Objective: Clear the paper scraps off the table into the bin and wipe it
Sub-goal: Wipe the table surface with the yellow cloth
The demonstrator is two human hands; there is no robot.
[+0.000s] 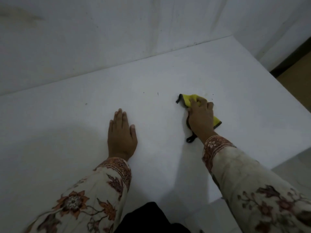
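Note:
My right hand (pixel 201 117) presses a yellow cloth with dark edging (pixel 188 99) onto the white table (pixel 84 132), right of centre. The cloth bunches under my fingers, and a dark loop of it sticks out near my wrist. My left hand (pixel 121 134) lies flat on the table, palm down, fingers together, holding nothing. A few tiny dark specks (pixel 157 93) dot the table beyond both hands. No paper scraps or bin show in view.
A white wall (pixel 117 39) runs along the table's far edge. The table's right edge (pixel 286 91) drops to a pale floor with a dark strip (pixel 292 59) at the far right. Dark clothing sits against the near edge.

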